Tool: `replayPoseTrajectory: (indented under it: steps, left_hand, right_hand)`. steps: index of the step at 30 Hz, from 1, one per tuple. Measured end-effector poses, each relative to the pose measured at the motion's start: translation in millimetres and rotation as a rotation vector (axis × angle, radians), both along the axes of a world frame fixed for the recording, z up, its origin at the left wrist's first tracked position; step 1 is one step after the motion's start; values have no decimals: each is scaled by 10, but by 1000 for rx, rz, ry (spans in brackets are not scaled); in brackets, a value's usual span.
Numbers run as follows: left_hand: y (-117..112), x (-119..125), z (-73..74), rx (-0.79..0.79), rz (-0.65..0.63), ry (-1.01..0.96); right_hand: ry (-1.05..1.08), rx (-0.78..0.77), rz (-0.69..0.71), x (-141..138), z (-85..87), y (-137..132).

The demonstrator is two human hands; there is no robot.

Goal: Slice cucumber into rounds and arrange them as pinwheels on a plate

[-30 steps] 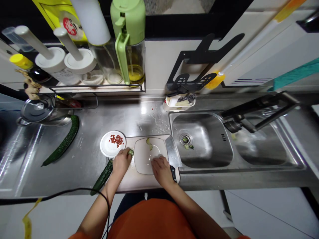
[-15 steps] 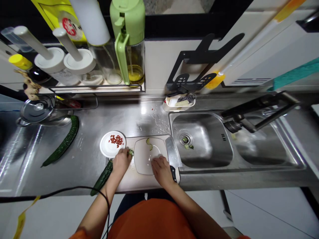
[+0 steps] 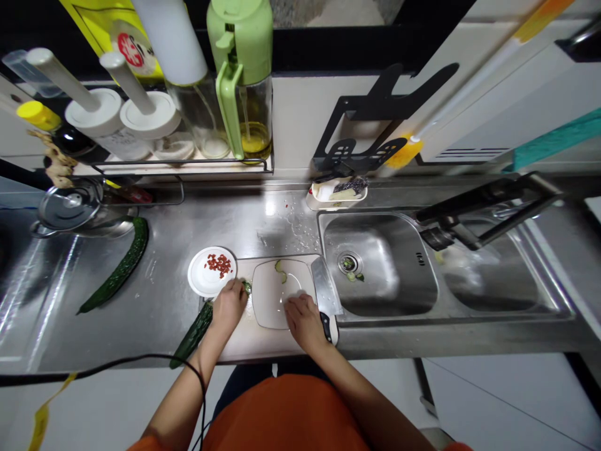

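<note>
My left hand [image 3: 230,308] is closed with its fingertips on green cucumber slices [image 3: 246,287], at the left edge of a pale square plate [image 3: 267,313]. My right hand [image 3: 306,321] has its fingers bent down onto the plate's lower right part; what lies under the fingertips is hidden. A few cucumber slices [image 3: 280,270] form a curved line near the plate's top. The plate rests on a cutting board [image 3: 248,343]. Beside it on the right lies a cleaver [image 3: 327,289] with a black handle. A cut cucumber [image 3: 192,335] lies left of my left wrist.
A round white plate [image 3: 197,275] holds small red pieces. One whole cucumber [image 3: 117,279] lies farther left, near a lidded pot [image 3: 70,210]. To the right is a double sink [image 3: 385,263] with a faucet [image 3: 488,210]. A rack [image 3: 188,164] of bottles stands behind. A cable [image 3: 141,356] crosses my left arm.
</note>
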State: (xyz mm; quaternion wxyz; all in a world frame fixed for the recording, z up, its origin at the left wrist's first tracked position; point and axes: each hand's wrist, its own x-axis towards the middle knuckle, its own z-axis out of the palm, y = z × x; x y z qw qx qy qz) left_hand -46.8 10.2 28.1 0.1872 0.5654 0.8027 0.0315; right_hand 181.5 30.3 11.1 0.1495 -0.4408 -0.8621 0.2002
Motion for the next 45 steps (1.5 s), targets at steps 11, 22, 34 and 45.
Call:
replayPoseTrajectory:
  steps: [11,22,34,45]
  left_hand:
    - [-8,-26,-3,-55,-7,18]
    - [-53,-10,23,-60,49,-72]
    - [-188,-146,-29,137,245,-701]
    - [57,109,239,-9,89,-1101]
  right_hand:
    - [2,8,16,-2,10,-2]
    - [-10,-14,19,-2,34,-4]
    - [180,-154,34,-105,89,83]
    - [369,-549,-79,-441,371,400]
